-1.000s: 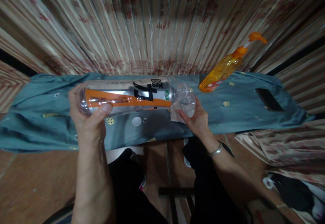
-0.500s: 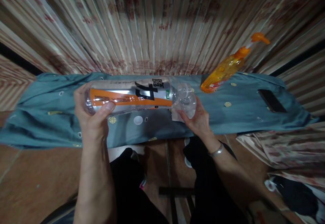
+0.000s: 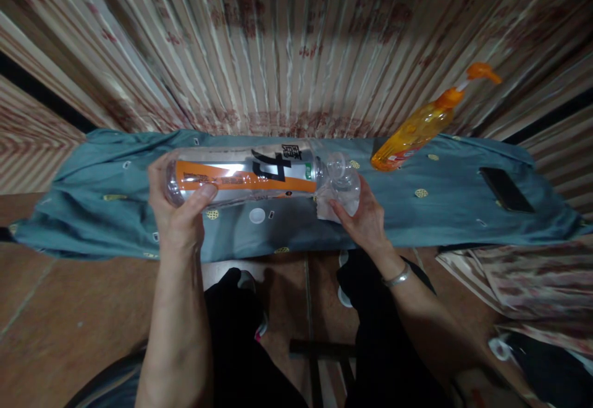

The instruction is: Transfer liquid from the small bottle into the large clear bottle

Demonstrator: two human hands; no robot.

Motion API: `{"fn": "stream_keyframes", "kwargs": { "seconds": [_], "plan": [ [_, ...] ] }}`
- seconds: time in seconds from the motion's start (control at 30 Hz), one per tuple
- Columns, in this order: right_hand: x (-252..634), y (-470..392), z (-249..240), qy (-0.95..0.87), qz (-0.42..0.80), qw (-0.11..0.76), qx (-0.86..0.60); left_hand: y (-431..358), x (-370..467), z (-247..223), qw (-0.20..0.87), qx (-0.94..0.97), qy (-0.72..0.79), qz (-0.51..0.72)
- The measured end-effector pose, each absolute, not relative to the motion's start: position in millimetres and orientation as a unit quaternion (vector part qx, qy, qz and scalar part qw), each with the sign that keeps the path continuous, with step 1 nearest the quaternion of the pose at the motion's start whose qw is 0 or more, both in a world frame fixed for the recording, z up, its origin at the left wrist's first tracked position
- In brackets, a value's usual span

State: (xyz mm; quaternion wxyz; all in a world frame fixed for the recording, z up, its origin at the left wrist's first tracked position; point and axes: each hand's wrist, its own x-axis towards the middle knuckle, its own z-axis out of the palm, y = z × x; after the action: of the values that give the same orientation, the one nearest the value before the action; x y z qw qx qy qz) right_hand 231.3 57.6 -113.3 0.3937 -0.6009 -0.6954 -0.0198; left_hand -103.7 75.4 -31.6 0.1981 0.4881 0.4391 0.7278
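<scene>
A large clear plastic bottle point(image 3: 245, 176) with an orange and silver label lies sideways in the air above the cloth. My left hand point(image 3: 180, 201) is wrapped round its base end, the thumb across the label. At the neck end, my right hand point(image 3: 364, 216) is closed on a pale tissue point(image 3: 328, 209) and presses it against the clear plastic there. What exactly the right fingers touch behind the plastic is hidden. Under the bottle, a small white round cap point(image 3: 257, 215) rests on the cloth.
A green-blue patterned cloth point(image 3: 407, 223) covers the narrow table. At the back right stands an orange pump bottle point(image 3: 414, 130), and a black phone point(image 3: 506, 189) lies at the right. Pleated curtains point(image 3: 278, 44) hang behind. Below are my legs and the tiled floor point(image 3: 83, 321).
The view has shifted slightly, so the table and its things appear a little displaced. Both hands keep their grip, with the bottle at nearly the same angle.
</scene>
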Motion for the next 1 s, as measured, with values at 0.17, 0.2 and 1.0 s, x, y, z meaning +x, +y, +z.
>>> {"fn": "stream_keyframes", "kwargs": {
  "seconds": [0.17,0.2,1.0],
  "plan": [
    [232,58,-115,-0.693,-0.024,0.4,-0.599,71,-103,-33,0.203,0.483,0.45,0.723],
    [232,58,-115,-0.693,-0.023,0.4,-0.599,70,-103,-33,0.202,0.48,0.456,0.722],
    [229,59,-112,-0.691,-0.007,0.398,-0.603,57,-102,-35,0.189,0.484,0.491,0.699]
  ]
}}
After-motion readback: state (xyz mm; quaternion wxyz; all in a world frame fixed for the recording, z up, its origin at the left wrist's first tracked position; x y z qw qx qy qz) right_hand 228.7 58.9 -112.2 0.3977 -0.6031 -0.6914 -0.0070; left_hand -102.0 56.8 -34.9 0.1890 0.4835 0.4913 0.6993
